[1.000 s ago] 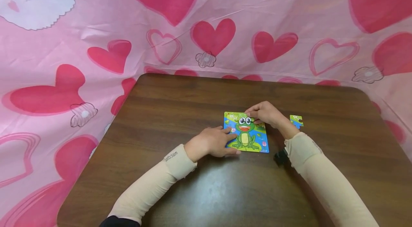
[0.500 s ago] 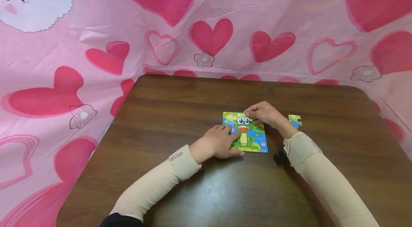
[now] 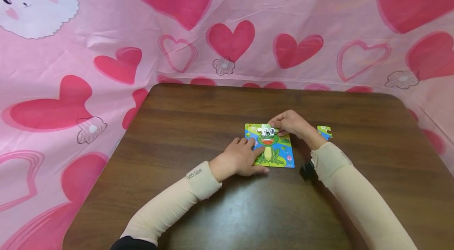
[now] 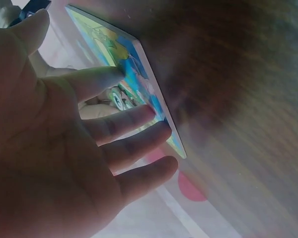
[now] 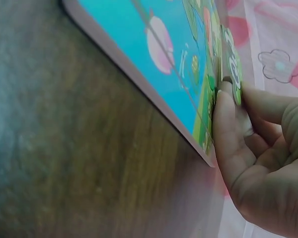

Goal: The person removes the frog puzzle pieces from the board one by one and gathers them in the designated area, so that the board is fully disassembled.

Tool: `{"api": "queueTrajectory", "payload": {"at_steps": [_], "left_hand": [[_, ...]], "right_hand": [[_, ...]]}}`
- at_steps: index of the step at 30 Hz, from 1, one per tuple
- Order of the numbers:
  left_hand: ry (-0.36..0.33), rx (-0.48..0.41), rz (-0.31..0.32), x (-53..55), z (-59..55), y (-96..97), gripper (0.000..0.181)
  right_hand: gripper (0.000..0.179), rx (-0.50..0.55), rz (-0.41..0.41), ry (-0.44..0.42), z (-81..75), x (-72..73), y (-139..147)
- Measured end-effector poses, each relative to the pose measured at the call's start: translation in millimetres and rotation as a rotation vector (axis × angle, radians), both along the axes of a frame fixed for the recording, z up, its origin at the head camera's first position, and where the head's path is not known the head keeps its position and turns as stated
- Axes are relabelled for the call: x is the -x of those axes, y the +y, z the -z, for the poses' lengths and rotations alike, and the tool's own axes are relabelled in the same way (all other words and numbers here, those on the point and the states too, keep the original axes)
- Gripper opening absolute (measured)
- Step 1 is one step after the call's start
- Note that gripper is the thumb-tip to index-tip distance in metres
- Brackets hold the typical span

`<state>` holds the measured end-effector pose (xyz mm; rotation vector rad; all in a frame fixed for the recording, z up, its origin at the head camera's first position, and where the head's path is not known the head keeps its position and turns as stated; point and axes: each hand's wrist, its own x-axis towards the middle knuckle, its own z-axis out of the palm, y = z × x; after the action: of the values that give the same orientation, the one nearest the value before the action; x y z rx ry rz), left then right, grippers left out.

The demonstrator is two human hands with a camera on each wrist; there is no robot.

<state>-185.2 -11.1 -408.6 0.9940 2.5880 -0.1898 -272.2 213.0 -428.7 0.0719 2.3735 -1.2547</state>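
A frog jigsaw puzzle (image 3: 283,154) in a square flat board lies at the middle of the brown table. My right hand (image 3: 292,124) is at its far edge, thumb and fingers pinching a puzzle piece (image 5: 232,64) that bears the frog's eyes. In the right wrist view this piece stands tilted up from the board's surface. My left hand (image 3: 241,157) lies spread along the puzzle's left side; its fairly straight fingers (image 4: 131,121) reach onto the board in the left wrist view. One loose puzzle piece (image 3: 324,134), green and blue, rests on the table right of the board.
The brown wooden table (image 3: 198,120) extends around the puzzle on all sides. Behind and to the left hangs a pink cloth (image 3: 184,65) with red hearts. A small black device (image 3: 307,170) sits under the right wrist, close to the board's right side.
The piece with the frog's eyes has tilted up and now catches the light, in my right hand. My left hand shifted slightly right across the puzzle, then stayed. The view shifted a little.
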Motion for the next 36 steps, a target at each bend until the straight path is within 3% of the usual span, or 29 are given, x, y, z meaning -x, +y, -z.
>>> {"api": "queueTrajectory", "payload": {"at_steps": [7, 16, 22, 29, 36], "left_hand": [[0.006, -0.002, -0.001, 0.2, 1.3, -1.7, 0.08], [0.005, -0.013, -0.006, 0.0, 2.8, -2.0, 0.082], [0.005, 0.001, -0.003, -3.5, 4.9, -1.3, 0.083], [0.022, 0.005, 0.005, -4.4, 5.4, -1.7, 0.083], [0.027, 0.006, 0.009, -5.2, 4.5, -3.1, 0.083]], "right_hand": [[0.035, 0.121, 0.022, -0.067, -0.8, 3.0, 5], [0.039, 0.238, 0.074, -0.081, -0.6, 0.1, 27], [0.044, 0.381, 0.092, -0.09, 0.6, -4.0, 46], [0.022, 0.571, 0.146, -0.106, -2.2, -8.2, 68], [0.024, 0.7, 0.183, -0.111, -9.6, -13.4, 90]]}}
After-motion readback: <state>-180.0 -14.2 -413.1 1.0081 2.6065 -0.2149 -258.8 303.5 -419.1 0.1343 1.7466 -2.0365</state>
